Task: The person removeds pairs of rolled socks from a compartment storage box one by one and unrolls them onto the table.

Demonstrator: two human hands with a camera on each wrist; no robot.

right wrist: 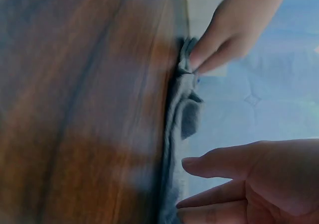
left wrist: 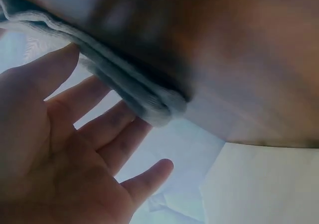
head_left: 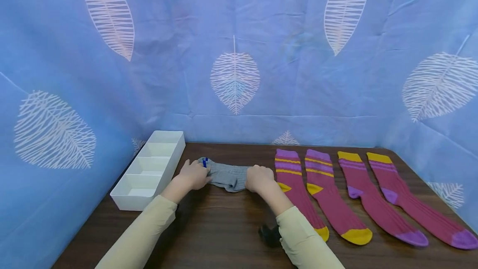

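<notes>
A grey ribbed sock [head_left: 228,175] with a blue mark near its left end lies crosswise on the brown table. Its left end shows thick stacked layers [left wrist: 134,92] in the left wrist view. My left hand [head_left: 195,174] rests at that end, its fingers spread and fairly straight against the fabric. At the opposite end is my right hand [head_left: 259,178], knuckles up in the head view. Seen from the right wrist, its thumb [right wrist: 214,168] and fingers reach the sock's edge with a gap between them. A fold of fabric [right wrist: 190,118] sticks up between both hands.
A white box [head_left: 173,165] with several compartments stands left of my left hand. Right of my right hand lie striped maroon socks [head_left: 325,194] with yellow toes, then maroon socks [head_left: 377,200] with purple toes. A blue leaf-patterned cloth [head_left: 179,74] hangs behind the table [head_left: 213,231].
</notes>
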